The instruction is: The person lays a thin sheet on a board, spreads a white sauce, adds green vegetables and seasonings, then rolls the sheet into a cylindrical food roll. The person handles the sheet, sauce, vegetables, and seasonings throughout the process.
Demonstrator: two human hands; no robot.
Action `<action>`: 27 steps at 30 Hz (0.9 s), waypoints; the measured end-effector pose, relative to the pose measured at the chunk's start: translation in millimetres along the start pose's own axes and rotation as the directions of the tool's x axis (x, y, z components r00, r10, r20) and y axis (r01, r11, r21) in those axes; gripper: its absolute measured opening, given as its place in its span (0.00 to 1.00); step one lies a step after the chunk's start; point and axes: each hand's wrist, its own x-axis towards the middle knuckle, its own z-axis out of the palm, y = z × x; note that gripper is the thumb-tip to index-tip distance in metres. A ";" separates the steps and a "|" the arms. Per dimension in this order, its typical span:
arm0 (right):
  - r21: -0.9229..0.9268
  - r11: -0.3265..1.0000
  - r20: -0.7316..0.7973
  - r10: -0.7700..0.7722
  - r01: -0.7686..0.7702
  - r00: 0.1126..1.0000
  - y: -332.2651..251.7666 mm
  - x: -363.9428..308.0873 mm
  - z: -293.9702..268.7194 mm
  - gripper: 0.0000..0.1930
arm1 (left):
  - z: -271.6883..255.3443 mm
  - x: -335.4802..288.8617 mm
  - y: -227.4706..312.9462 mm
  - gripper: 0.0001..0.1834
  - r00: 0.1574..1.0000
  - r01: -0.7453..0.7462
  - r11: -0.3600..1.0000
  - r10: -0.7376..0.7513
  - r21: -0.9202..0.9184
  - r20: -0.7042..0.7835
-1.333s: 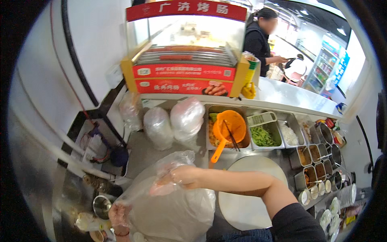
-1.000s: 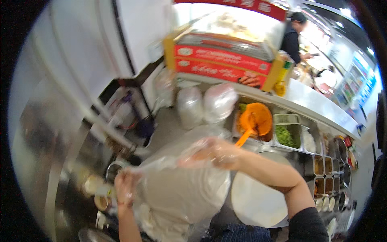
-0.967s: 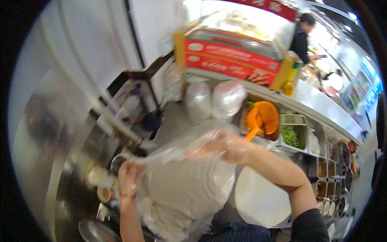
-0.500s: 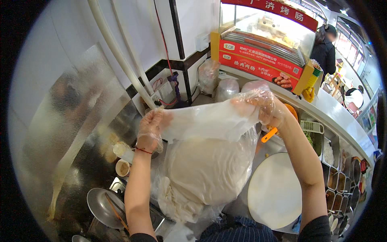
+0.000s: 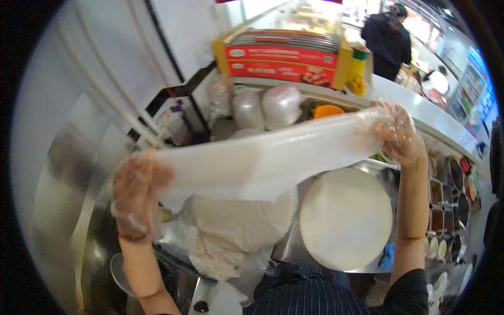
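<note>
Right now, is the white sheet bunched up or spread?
Spread: the white sheet forms a wide band spanning from the left hand to the right hand.

We're in a snack shop's kitchen: a sausage roller grill [image 5: 283,54] beyond the counter's [image 5: 287,248] far edge, a drinks fridge [image 5: 464,100] further off.

Nothing readable (red panel [image 5: 281,54] blurred)

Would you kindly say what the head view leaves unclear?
Head view:
Orange plastic container: mostly hidden behind the wide white sheet.
Grey metal pan: partly hidden by the left forearm.
Red-and-yellow sausage grill: top cut off by upper edge.
Gloved left hand: blurred, grip details indistinct.
</note>
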 end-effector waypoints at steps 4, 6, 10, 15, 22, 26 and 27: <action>0.519 0.610 -0.040 0.717 -0.599 0.696 -21.3 -96.3 -38.8 0.32 | 56.5 -28.6 60.8 0.17 0.935 0.354 0.737 -0.294 -0.576 0.198; 0.087 0.635 -0.039 0.772 -0.767 0.635 -33.4 -127.2 -70.0 0.32 | 87.3 -34.7 82.9 0.17 0.839 0.541 0.607 -0.347 -0.582 0.418; 0.614 0.249 0.080 0.925 -0.750 0.372 -15.1 -205.3 -78.7 0.22 | 178.5 -30.8 94.8 0.15 0.509 0.783 0.592 -0.437 -0.189 0.742; 0.568 0.158 0.247 0.903 -0.807 0.351 37.3 -262.3 -93.6 0.15 | 300.1 -45.8 69.9 0.12 0.522 0.809 0.454 -0.262 -0.374 0.812; 0.613 0.268 0.142 0.888 -0.743 0.437 94.1 -309.3 -109.9 0.18 | 408.1 -30.7 43.6 0.07 0.683 0.642 0.560 -0.108 -0.523 0.722; 0.642 0.411 0.152 0.759 -0.647 0.633 99.1 -353.7 -94.6 0.11 | 424.1 -57.1 13.2 0.05 0.655 0.557 0.665 0.015 -0.496 0.756; 0.588 0.453 0.146 0.755 -0.670 0.640 98.2 -373.6 -79.1 0.10 | 427.6 -78.4 -5.9 0.04 0.652 0.623 0.612 -0.062 -0.487 0.756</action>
